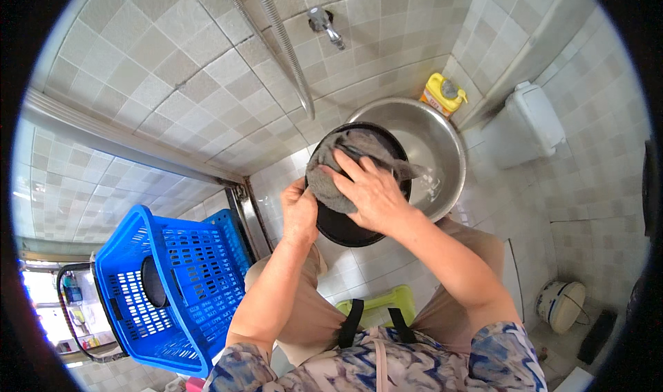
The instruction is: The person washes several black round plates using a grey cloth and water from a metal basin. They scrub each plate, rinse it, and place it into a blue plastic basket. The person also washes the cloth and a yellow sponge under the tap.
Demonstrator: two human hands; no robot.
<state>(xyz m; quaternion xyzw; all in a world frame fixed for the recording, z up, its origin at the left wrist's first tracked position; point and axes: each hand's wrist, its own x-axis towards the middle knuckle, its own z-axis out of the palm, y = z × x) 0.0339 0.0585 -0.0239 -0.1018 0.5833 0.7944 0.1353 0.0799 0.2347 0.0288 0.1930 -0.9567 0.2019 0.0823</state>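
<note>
My left hand (300, 210) grips the left rim of a round black pan (342, 229), with the thumb on top. A grey cloth (331, 185) is spread over much of the inside of the pan. My right hand (374, 195) lies on that cloth with its fingers spread, pressing it against the pan. One end of the cloth sticks out past the pan's right side, above a large stainless steel basin (453, 159). Water shows in the basin, and the pan hides its left part.
A blue plastic basket (202, 283) with a dark round item (154, 282) inside stands at left. Behind the basin sits a yellow jug (440, 94). A wall tap (326, 27), a hose (282, 34), a lidded white bin (528, 128) and a white bucket (562, 306) are around.
</note>
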